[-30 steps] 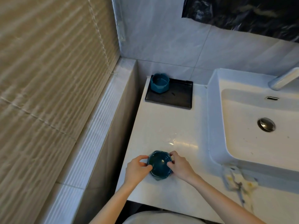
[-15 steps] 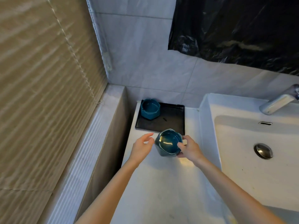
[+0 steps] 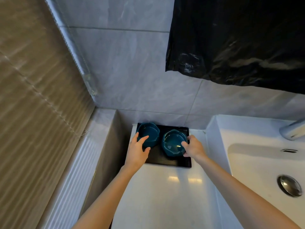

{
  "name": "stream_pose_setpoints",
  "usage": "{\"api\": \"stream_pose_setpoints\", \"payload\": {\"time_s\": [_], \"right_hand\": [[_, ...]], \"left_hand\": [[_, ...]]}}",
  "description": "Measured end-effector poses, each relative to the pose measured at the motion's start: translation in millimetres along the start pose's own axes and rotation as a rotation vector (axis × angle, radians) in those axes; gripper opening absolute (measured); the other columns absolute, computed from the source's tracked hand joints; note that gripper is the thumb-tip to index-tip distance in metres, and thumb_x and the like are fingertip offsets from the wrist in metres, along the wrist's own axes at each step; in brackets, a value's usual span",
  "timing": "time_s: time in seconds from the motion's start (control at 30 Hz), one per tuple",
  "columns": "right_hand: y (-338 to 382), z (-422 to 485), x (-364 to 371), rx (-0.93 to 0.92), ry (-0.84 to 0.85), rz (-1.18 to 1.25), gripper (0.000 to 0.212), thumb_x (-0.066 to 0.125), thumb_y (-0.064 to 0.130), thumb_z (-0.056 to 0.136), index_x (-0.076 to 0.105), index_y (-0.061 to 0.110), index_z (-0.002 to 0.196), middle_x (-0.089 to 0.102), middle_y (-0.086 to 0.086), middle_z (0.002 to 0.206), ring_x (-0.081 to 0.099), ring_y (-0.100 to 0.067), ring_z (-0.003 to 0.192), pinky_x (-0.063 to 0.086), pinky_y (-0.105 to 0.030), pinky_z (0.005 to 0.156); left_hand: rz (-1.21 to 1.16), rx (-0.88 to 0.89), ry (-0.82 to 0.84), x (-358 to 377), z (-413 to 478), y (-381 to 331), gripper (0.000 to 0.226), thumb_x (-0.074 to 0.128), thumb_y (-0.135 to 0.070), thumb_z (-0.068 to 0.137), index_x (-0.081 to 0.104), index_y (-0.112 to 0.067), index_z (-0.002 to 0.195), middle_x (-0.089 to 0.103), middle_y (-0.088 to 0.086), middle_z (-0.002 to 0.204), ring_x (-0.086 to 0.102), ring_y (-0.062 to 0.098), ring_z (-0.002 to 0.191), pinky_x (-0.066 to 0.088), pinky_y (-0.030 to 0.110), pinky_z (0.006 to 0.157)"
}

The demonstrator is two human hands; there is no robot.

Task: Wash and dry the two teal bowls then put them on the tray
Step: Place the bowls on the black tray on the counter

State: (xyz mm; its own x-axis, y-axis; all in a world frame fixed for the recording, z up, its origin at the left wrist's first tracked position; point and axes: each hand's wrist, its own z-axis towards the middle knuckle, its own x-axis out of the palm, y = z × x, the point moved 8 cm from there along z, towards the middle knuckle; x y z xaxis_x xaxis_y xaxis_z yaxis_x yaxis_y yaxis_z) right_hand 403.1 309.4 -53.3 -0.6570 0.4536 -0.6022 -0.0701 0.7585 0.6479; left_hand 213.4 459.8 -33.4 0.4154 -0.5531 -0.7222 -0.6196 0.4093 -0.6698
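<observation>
Right grip [image 3: 194,148] on bowl [image 3: 172,143], underside hidden

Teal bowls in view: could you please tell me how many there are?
2. The left bowl sits at the back left of the tray, held by the left hand; the right bowl is at the tray's right side, gripped by the right hand. None appears hidden.

I get one feed: head-worn wide-angle camera, facing forward and down from above table [image 3: 165,204], close in. Tray [image 3: 165,160] mid-frame, tiled wall [image 3: 132,71] filling top, sink [image 3: 214,129] cropped at right edge.
</observation>
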Motion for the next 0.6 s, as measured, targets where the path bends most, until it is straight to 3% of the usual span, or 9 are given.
{"api": "stream_pose_setpoints", "payload": {"time_s": [0.07,0.17,0.3,0.43,0.5,0.6], "right_hand": [[1.8,12.9,0.6,-0.008,-0.002,-0.039,0.041,0.052,0.022,0.095,0.043,0.009,0.132,0.063,-0.017,0.113,0.070,-0.033,0.075,0.059,-0.041,0.072],[5.3,26.4,1.7,-0.034,-0.007,-0.130,0.044,0.051,0.025,0.095,0.042,0.009,0.135,0.066,-0.017,0.110,0.071,-0.031,0.073,0.058,-0.038,0.071],[8.1,37.6,1.0,-0.079,-0.067,-0.209,0.039,0.054,0.025,0.093,0.050,0.006,0.127,0.069,-0.015,0.098,0.070,-0.030,0.075,0.055,-0.044,0.081],[15.8,38.5,-5.1,-0.148,-0.098,-0.278,0.032,0.057,0.020,0.090,0.058,0.003,0.117,0.070,-0.015,0.090,0.068,-0.031,0.078,0.055,-0.042,0.077],[31.5,28.3,-14.0,-0.260,-0.159,-0.402,0.037,0.056,0.020,0.092,0.051,0.004,0.125,0.067,-0.015,0.096,0.065,-0.031,0.085,0.054,-0.040,0.075],[55.5,-2.0,-18.3,-0.481,-0.241,-0.522,0.049,0.056,0.037,0.092,0.043,0.017,0.135,0.052,-0.008,0.124,0.054,-0.029,0.109,0.052,-0.039,0.081]], "left_hand": [[0.009,-0.015,-0.006,2.9,7.9,3.0,0.052,0.063,-0.021,0.090,0.045,-0.027,0.139,0.013,0.006,0.159,0.026,0.025,0.143,0.034,0.032,0.113],[0.032,-0.023,-0.041,4.7,13.9,4.2,0.045,0.063,-0.023,0.090,0.052,-0.027,0.134,0.008,0.004,0.159,0.012,0.022,0.147,0.028,0.035,0.116],[0.004,-0.003,-0.112,4.2,17.2,2.4,0.027,0.065,-0.022,0.089,0.065,-0.024,0.115,0.012,0.002,0.159,0.013,0.021,0.146,0.023,0.032,0.115],[-0.016,0.006,-0.149,2.3,21.5,0.6,0.018,0.066,-0.021,0.087,0.069,-0.022,0.105,0.019,0.002,0.157,0.019,0.021,0.145,0.024,0.032,0.114],[-0.012,0.003,-0.145,2.0,24.0,0.5,0.017,0.067,-0.021,0.087,0.070,-0.021,0.104,0.022,0.002,0.156,0.023,0.022,0.144,0.027,0.035,0.114],[0.010,-0.017,-0.141,0.1,26.8,-0.3,0.018,0.068,-0.021,0.086,0.071,-0.018,0.104,0.025,0.003,0.154,0.028,0.023,0.141,0.030,0.036,0.113]]}}
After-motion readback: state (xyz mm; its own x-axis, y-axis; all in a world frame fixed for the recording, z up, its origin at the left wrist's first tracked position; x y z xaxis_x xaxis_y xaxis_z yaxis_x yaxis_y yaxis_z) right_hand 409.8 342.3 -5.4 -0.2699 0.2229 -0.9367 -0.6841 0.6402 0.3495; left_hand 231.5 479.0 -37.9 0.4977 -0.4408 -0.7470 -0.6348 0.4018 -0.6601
